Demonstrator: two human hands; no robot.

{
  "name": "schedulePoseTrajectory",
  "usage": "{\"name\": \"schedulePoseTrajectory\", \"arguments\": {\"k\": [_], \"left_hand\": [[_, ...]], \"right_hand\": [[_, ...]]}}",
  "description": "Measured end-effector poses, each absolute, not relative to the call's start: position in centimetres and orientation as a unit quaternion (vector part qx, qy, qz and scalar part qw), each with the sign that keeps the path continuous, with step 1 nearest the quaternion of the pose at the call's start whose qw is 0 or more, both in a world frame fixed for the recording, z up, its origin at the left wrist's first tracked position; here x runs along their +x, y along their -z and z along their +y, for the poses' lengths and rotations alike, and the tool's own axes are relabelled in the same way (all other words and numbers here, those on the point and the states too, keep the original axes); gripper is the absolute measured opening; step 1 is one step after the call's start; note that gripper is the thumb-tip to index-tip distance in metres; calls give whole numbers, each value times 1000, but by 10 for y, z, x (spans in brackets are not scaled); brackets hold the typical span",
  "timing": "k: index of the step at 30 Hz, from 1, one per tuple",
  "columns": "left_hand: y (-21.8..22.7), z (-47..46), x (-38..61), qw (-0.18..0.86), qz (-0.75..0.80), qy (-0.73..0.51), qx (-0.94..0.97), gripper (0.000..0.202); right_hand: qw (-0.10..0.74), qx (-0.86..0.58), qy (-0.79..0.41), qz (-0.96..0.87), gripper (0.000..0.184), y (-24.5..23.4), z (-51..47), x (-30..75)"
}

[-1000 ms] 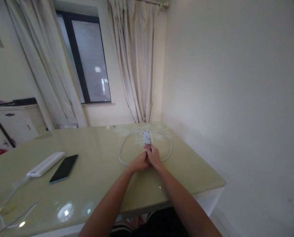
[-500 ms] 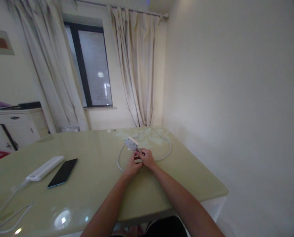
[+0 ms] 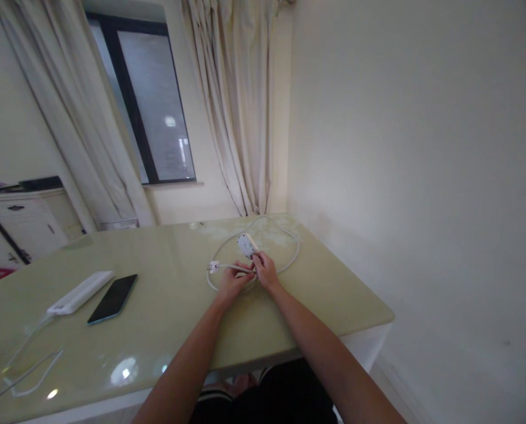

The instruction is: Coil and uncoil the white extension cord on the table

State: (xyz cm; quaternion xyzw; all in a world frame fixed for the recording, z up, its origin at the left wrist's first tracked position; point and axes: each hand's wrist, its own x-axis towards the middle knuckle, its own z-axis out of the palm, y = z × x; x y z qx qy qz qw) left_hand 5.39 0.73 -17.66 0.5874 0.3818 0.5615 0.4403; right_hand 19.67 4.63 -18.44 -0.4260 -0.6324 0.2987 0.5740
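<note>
On the pale green glass table [image 3: 166,330] my two hands meet over a white cable [image 3: 289,260] that lies in a loop. My right hand [image 3: 265,272] is closed on a small white adapter block [image 3: 247,244] at its base. Fingers of my left hand [image 3: 232,281] are closed round a stretch of the cable, and its plug end [image 3: 213,267] sticks out to the left of that hand. The loop curves away behind both hands toward the far table corner.
A black phone [image 3: 113,298] and a white power strip [image 3: 80,292] lie at the left, with thin white wires [image 3: 29,371] near the front left edge. A wall stands close on the right, curtains and a window behind, a white cabinet [image 3: 11,227] at far left.
The adapter block has swung from upright ahead of my hands to the left and back, and a plug end now sticks out left of my left hand. The cable loop has shifted slightly.
</note>
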Motion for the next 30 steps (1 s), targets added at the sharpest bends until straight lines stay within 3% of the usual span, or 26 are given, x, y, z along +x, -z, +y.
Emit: {"name": "schedulePoseTrajectory", "arguments": {"k": [10, 20, 24, 28, 30], "left_hand": [[178, 1, 68, 382, 402, -484, 677, 29], [170, -3, 61, 174, 438, -567, 676, 16], [163, -8, 60, 133, 434, -619, 641, 17], [162, -11, 60, 134, 421, -670, 596, 23], [162, -12, 60, 142, 405, -690, 582, 25]], "right_hand": [[571, -407, -285, -654, 26, 180, 42, 202], [601, -359, -313, -642, 32, 178, 38, 204], [581, -315, -244, -710, 36, 170, 30, 206], [541, -312, -143, -768, 58, 166, 25, 202], [539, -328, -100, -769, 60, 166, 24, 200]]}}
